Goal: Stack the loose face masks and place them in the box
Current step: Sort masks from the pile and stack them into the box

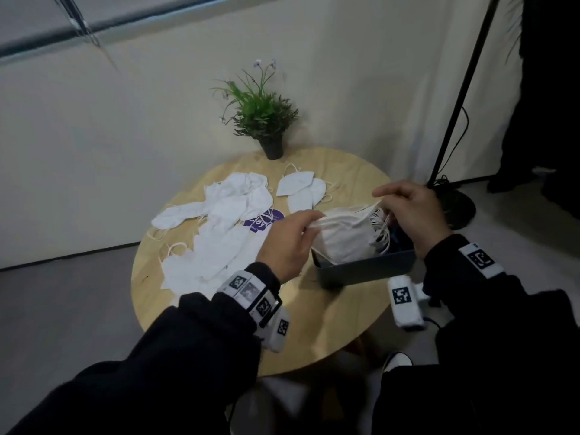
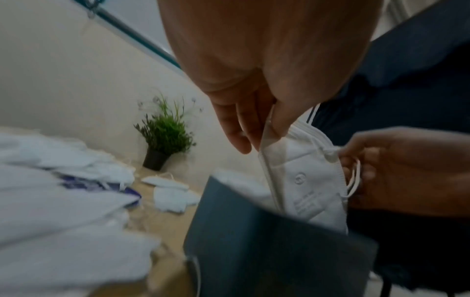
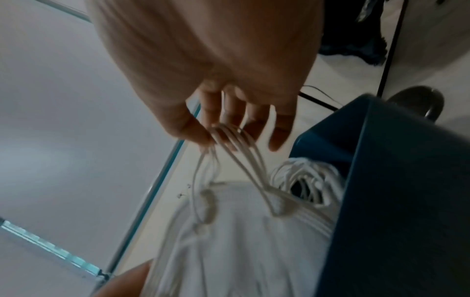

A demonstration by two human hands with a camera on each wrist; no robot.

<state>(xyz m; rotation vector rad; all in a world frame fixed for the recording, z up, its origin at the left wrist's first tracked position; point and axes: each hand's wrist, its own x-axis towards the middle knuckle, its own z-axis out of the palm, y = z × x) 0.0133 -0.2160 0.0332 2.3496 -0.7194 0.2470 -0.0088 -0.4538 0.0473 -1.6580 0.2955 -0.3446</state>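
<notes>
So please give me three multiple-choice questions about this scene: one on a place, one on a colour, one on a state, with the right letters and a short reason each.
1. Where is the plant?
A. at the table's far edge
B. inside the box
C. on the floor

2. What colour is the box?
A. red
B. dark blue-grey
C. yellow

3. What is the right hand doing?
A. resting flat on the table
B. pinching the ear loops of the stack
C. holding the plant

Answers: 1 A, its pot stands on the table by the wall; 2 B, its walls look dark blue-grey; 3 B, thumb and fingers pinch the loops.
</notes>
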